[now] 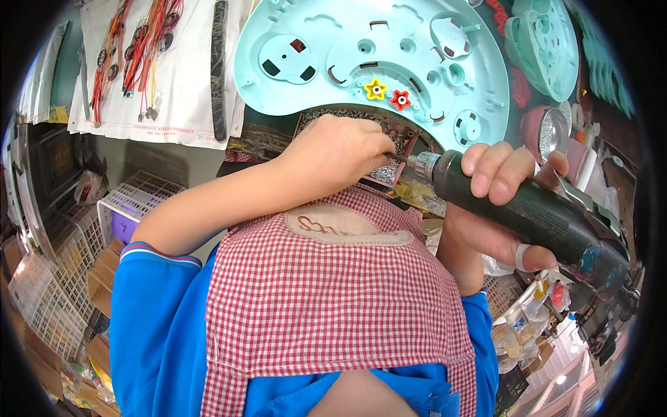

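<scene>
My right hand [497, 201] grips a black power screwdriver [542, 215], its silver chuck and thin bit pointing left. At the bit's tip my left hand [340, 149] is closed in a pinch; whatever lies between the fingertips is hidden. Below and behind that hand a tray of small metal screws [382, 174] partly shows. Just beyond my hands lies a curved light-teal plastic shell [347, 42] with posts, slots and round recesses. A yellow star-shaped piece [375, 89] and a red star-shaped piece [400, 100] sit in it side by side.
Bundles of red and yellow wires [149, 48] lie on a white sheet [187, 104] at the far left. More teal shells [545, 52] and a pink bowl-shaped part [545, 132] stand at the right. White plastic baskets [139, 201] are at my left.
</scene>
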Action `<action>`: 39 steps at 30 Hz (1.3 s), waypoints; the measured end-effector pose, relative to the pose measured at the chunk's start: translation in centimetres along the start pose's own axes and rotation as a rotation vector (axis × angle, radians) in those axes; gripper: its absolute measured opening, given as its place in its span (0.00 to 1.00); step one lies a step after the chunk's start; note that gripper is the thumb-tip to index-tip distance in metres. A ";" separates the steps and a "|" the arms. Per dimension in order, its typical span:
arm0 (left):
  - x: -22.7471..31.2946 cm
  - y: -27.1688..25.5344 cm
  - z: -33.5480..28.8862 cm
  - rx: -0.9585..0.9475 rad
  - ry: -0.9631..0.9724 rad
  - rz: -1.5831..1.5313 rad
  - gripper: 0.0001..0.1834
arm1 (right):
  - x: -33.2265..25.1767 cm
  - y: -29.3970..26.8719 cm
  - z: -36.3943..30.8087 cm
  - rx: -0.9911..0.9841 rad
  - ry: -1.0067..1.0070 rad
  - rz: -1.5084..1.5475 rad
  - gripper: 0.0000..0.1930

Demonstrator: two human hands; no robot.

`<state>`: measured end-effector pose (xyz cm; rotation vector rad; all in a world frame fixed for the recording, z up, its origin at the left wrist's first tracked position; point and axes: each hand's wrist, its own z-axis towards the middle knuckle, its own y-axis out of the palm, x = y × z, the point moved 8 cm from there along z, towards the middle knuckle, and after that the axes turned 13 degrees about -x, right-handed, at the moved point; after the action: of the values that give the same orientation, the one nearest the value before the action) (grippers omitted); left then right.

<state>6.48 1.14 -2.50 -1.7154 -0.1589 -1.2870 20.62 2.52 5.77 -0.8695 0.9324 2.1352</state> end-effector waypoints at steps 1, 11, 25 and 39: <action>-0.3 0.0 0.1 0.008 -0.001 -0.012 0.09 | -0.1 0.0 0.0 0.003 0.004 -0.005 0.57; 0.6 -0.6 -1.1 0.062 0.053 0.221 0.08 | -0.4 0.8 0.5 0.054 -0.022 -0.010 0.53; 1.4 -7.7 -2.8 0.228 0.037 0.253 0.19 | 0.4 1.1 0.8 0.040 -0.001 -0.114 0.52; -12.3 -16.0 -15.4 0.427 -0.776 0.299 0.08 | -0.6 -1.4 -0.1 0.148 0.016 -0.217 0.53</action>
<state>-18.77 3.48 -2.85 -1.6892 -0.5592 -0.2886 22.06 3.08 5.65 -0.8720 0.9455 1.8538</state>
